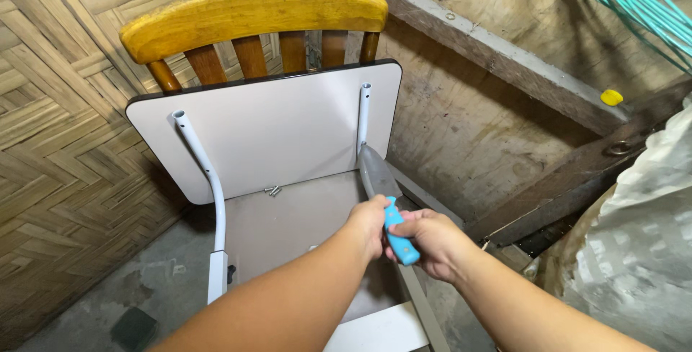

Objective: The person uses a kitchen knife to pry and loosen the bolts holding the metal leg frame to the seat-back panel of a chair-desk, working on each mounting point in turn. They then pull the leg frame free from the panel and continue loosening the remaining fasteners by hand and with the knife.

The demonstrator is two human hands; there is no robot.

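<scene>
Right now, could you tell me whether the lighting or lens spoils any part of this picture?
Head view: sharp focus; glare at the top edge above the chair back; wide-lens bending at the borders; soft shadow under the white panel; both hands clearly lit.

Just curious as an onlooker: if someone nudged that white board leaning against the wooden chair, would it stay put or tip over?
The white board looks stiff and flat, so it would probably move as one piece. It stands tilted against the chair, so a push from behind could likely tip it forward. Its smooth face may let it slide.
</scene>
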